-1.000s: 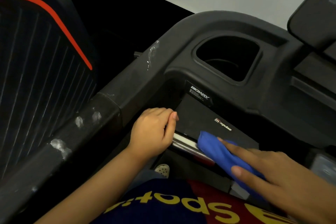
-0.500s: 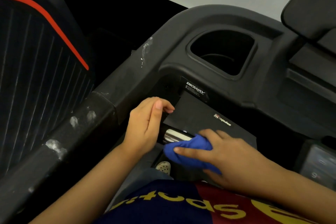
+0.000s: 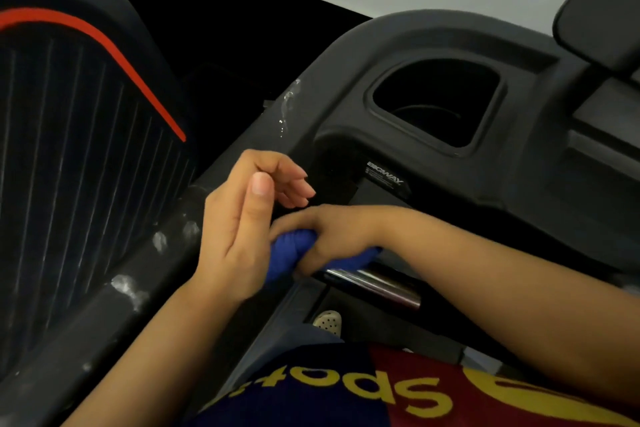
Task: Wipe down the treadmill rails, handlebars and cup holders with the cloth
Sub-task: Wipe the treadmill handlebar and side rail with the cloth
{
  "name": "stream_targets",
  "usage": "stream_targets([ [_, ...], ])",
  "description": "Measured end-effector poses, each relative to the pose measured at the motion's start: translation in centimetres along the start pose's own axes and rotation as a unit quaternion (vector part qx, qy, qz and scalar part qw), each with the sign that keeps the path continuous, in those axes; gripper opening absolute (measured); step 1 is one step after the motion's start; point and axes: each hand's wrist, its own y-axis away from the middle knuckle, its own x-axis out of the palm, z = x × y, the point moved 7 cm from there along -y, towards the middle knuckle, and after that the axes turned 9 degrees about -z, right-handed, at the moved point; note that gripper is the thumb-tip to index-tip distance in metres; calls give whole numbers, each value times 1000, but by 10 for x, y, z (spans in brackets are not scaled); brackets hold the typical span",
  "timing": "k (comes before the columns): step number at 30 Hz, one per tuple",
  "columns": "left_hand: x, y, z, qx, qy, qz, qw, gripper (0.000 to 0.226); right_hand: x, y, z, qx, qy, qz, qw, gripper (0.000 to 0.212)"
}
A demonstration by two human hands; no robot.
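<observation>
My right hand (image 3: 332, 232) grips the blue cloth (image 3: 292, 253) and wraps it round the left end of a chrome handlebar (image 3: 377, 282) below the console. My left hand (image 3: 242, 218) hovers just left of the cloth with its fingers loosely curled and holds nothing. The black side rail (image 3: 114, 291) runs from bottom left up to the console and carries white smudges. The dark cup holder (image 3: 436, 104) opens in the console at upper right.
Another machine with a red stripe (image 3: 114, 55) and ribbed panel fills the left side. A screen edge (image 3: 602, 10) juts in at top right. A white shoe (image 3: 327, 321) shows below the bar. My printed shirt (image 3: 381, 392) covers the bottom.
My right hand slid the cloth leftward along the chrome bar to its left end. My left hand let go of the bar, lifted and opened.
</observation>
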Motion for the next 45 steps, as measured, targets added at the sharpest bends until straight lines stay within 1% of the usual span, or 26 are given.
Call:
stream_targets([
  [2, 2, 4, 1, 1, -30, 23, 999, 38, -2, -3, -4, 13, -72, -12, 997, 40],
  [3, 4, 6, 3, 0, -54, 37, 998, 38, -3, -3, -7, 18, -87, -31, 996, 35],
  [4, 7, 9, 5, -2, -89, 54, 995, 36, -3, -2, -7, 15, -89, -58, 994, 35],
  [6, 19, 16, 13, -2, -182, 110, 977, 34, -6, 5, -3, -2, -59, -116, 992, 35],
  [8, 34, 24, 21, 4, -242, 190, 952, 37, -8, 18, 3, -18, 5, -149, 989, 31],
  [10, 46, 26, 25, 7, -263, 243, 934, 44, -6, 31, 8, -5, 71, -158, 985, 14],
  [11, 49, 24, 25, 3, -264, 250, 931, 48, -2, 38, 8, 5, 120, -158, 980, 19],
  [12, 51, 22, 24, -7, -262, 246, 933, 51, 1, 42, 5, 12, 190, -175, 966, 41],
  [13, 51, 18, 23, -20, -257, 236, 937, 54, 6, 45, 1, 8, 271, -199, 942, 60],
  [14, 52, 16, 23, -32, -252, 229, 940, 56, 10, 48, 3, -1, 328, -228, 917, 71],
  [15, 54, 15, 24, -37, -246, 232, 940, 59, 14, 49, 3, -11, 346, -252, 904, 76],
  [16, 57, 17, 25, -35, -239, 249, 938, 61, 17, 52, 2, -18, 335, -268, 903, 78],
  [19, 71, 32, 35, -17, -200, 332, 921, 65, 16, 62, -2, -26, 245, -291, 924, 80],
  [22, 71, 40, 44, 10, -214, 366, 905, 74, 4, 83, -2, -13, 104, -308, 945, 85],
  [23, 71, 41, 45, 17, -225, 376, 899, 78, 2, 91, -4, 0, 79, -309, 948, 86],
  [25, 72, 44, 46, 31, -257, 400, 879, 85, 1, 108, -12, 39, 96, -310, 945, 90],
  [27, 71, 48, 47, 55, -294, 423, 855, 89, 4, 119, -21, 84, 162, -298, 937, 97],
  [28, 71, 50, 47, 80, -311, 427, 846, 88, 7, 123, -26, 98, 203, -288, 931, 96],
  [30, 71, 53, 42, 136, -335, 422, 831, 86, 11, 129, -30, 104, 267, -283, 915, 76],
  [32, 70, 56, 40, 148, -344, 415, 829, 80, 11, 133, -31, 101, 280, -297, 907, 55],
  [33, 70, 57, 38, 149, -344, 411, 831, 74, 11, 135, -31, 104, 276, -299, 908, 50],
  [35, 65, 58, 38, 153, -354, 407, 828, 63, 12, 137, -33, 110, 267, -292, 912, 47],
  [36, 60, 58, 39, 155, -366, 412, 820, 60, 13, 137, -34, 110, 269, -289, 912, 47],
  [39, 41, 55, 46, 139, -412, 438, 787, 62, 13, 138, -34, 99, 283, -292, 908, 46],
  [43, 29, 39, 37, 124, -448, 455, 759, 58, 13, 141, -29, 84, 302, -305, 899, 45],
  [45, 28, 27, 31, 90, -456, 486, 740, 56, 13, 142, -28, 79, 303, -310, 898, 45],
])
